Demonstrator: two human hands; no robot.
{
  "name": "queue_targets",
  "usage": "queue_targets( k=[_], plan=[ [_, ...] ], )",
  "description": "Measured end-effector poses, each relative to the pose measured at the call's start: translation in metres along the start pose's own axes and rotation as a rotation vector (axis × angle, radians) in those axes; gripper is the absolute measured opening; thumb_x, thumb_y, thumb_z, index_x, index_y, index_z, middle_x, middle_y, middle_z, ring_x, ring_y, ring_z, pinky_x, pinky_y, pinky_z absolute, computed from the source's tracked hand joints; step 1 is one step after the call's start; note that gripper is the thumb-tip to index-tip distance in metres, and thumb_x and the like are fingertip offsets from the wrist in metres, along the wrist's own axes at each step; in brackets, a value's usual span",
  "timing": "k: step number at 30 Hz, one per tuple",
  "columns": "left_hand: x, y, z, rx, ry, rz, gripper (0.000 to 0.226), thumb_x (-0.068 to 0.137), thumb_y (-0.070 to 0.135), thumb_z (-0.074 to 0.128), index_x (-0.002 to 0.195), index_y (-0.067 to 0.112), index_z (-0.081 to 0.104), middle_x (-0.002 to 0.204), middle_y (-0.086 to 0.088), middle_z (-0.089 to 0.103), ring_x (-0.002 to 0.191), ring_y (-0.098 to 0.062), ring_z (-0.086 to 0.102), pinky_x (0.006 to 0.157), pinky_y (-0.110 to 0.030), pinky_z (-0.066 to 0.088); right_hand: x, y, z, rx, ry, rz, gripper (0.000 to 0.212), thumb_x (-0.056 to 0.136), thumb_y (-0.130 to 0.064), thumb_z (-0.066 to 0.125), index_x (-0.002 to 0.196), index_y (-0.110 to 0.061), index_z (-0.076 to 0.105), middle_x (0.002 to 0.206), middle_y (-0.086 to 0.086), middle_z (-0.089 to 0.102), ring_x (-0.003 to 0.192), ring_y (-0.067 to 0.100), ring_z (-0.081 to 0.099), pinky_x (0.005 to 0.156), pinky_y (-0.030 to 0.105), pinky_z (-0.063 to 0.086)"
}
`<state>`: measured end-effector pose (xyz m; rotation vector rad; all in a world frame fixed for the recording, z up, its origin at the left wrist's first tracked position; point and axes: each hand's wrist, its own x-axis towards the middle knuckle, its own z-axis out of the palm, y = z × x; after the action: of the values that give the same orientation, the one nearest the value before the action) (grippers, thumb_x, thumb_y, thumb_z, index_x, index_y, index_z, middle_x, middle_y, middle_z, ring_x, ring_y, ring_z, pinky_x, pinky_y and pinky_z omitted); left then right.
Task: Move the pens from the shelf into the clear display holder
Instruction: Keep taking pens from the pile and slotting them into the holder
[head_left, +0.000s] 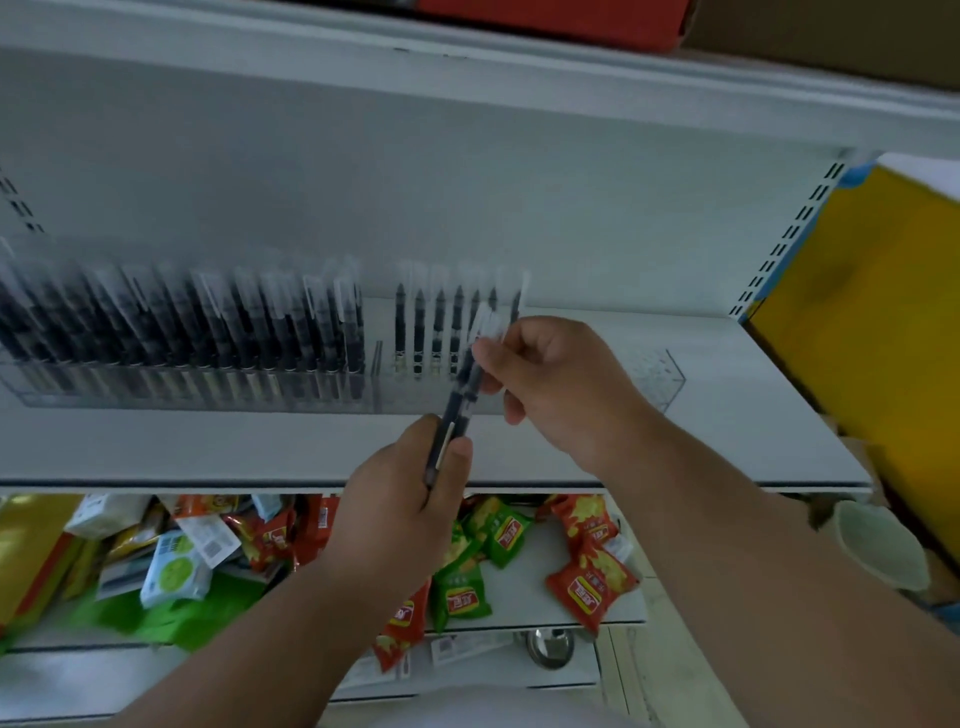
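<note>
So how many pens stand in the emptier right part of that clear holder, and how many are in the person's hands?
Pens in right section of the clear holder: 7
Held pens, between left hand and right hand: 2
Total: 9
Left section's pens: too blurred to count.

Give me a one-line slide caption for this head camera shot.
Both hands, left and right, hold pens before the clear display holder on a white shelf.

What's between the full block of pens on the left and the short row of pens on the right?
In the head view, a bare gap of the clear holder separates the full block from the short row.
</note>
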<state>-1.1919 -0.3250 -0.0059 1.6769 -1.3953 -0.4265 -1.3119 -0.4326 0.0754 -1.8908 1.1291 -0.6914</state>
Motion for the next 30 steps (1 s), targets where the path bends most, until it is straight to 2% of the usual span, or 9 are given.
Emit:
queue_targets(
  k=[3,5,9,11,14,17,21,24,30],
  plan=[
    [0.003,0.005,0.003,0.009,-0.022,0.012,0.040,0.088,0.063,0.026,0.082,0.029,0.047,0.050,0.007,0.044,0.048,-0.008,0.045,0.047,-0.028,0.025,0.000,0.002,-0.005,0.109,0.033,0.008,0.030,0.095,-0.031,0.062,0.079,-0.005,0.065,0.063,-0.002,0.069,0.049,0.011,0.059,0.052,0.027,0.044],
    [0.005,0.005,0.003,-0.025,-0.010,-0.001,0.040,0.088,0.063,0.027,0.080,0.029,0.045,0.051,0.008,0.047,0.045,-0.009,0.043,0.047,-0.028,0.027,0.003,0.006,-0.013,0.184,0.130,0.006,0.027,0.096,-0.029,0.061,0.079,-0.007,0.063,0.068,0.002,0.070,0.054,0.014,0.061,0.053,0.029,0.044],
    [0.004,0.002,0.004,-0.138,0.023,-0.060,0.039,0.087,0.065,0.030,0.078,0.030,0.045,0.052,0.005,0.047,0.039,-0.009,0.038,0.042,-0.039,0.034,0.014,0.015,-0.035,0.224,0.403,-0.067,0.021,0.095,-0.024,0.061,0.080,-0.009,0.060,0.075,0.002,0.071,0.062,0.014,0.069,0.050,0.021,0.041],
    [0.004,0.002,0.004,-0.126,0.024,-0.056,0.038,0.087,0.065,0.029,0.079,0.031,0.045,0.055,0.002,0.049,0.041,-0.009,0.040,0.045,-0.042,0.037,0.020,0.017,-0.043,0.183,0.470,-0.122,0.020,0.094,-0.023,0.064,0.079,-0.010,0.063,0.073,-0.001,0.070,0.063,0.011,0.070,0.050,0.017,0.044],
    [0.006,0.004,0.004,-0.127,0.041,-0.041,0.039,0.086,0.065,0.028,0.080,0.030,0.045,0.059,0.001,0.052,0.043,-0.010,0.041,0.046,-0.040,0.037,0.029,0.019,-0.048,0.117,0.495,-0.169,0.017,0.093,-0.025,0.066,0.081,-0.013,0.067,0.076,-0.004,0.071,0.063,0.007,0.069,0.058,0.015,0.050],
    [0.007,0.003,0.004,-0.125,0.058,-0.042,0.039,0.087,0.064,0.029,0.077,0.030,0.046,0.066,-0.004,0.055,0.043,-0.009,0.042,0.046,-0.042,0.038,0.034,0.021,-0.043,0.034,0.483,-0.197,0.017,0.093,-0.026,0.066,0.080,-0.015,0.067,0.075,-0.002,0.070,0.065,0.009,0.068,0.058,0.015,0.050],
    [0.005,0.002,0.003,-0.132,0.051,-0.058,0.040,0.087,0.065,0.029,0.078,0.030,0.046,0.055,-0.001,0.050,0.040,-0.009,0.039,0.044,-0.045,0.038,0.040,0.023,-0.036,-0.066,0.479,-0.234,0.018,0.094,-0.028,0.064,0.081,-0.014,0.063,0.076,0.001,0.069,0.068,0.015,0.068,0.067,0.032,0.055],
    [0.003,0.002,0.001,-0.143,0.040,-0.079,0.038,0.086,0.066,0.030,0.078,0.032,0.046,0.050,0.003,0.046,0.039,-0.011,0.039,0.042,-0.051,0.040,0.045,0.021,-0.034,-0.133,0.487,-0.264,0.021,0.094,-0.030,0.062,0.079,-0.016,0.060,0.075,0.000,0.067,0.070,0.021,0.067,0.067,0.038,0.055],
    [0.002,0.001,-0.001,-0.140,0.031,-0.081,0.039,0.086,0.066,0.029,0.077,0.031,0.045,0.049,0.004,0.045,0.040,-0.012,0.039,0.042,-0.055,0.039,0.055,0.023,-0.035,-0.240,0.487,-0.234,0.024,0.095,-0.033,0.059,0.075,-0.023,0.051,0.071,-0.003,0.064,0.070,0.017,0.064,0.066,0.031,0.052]
  ],
)
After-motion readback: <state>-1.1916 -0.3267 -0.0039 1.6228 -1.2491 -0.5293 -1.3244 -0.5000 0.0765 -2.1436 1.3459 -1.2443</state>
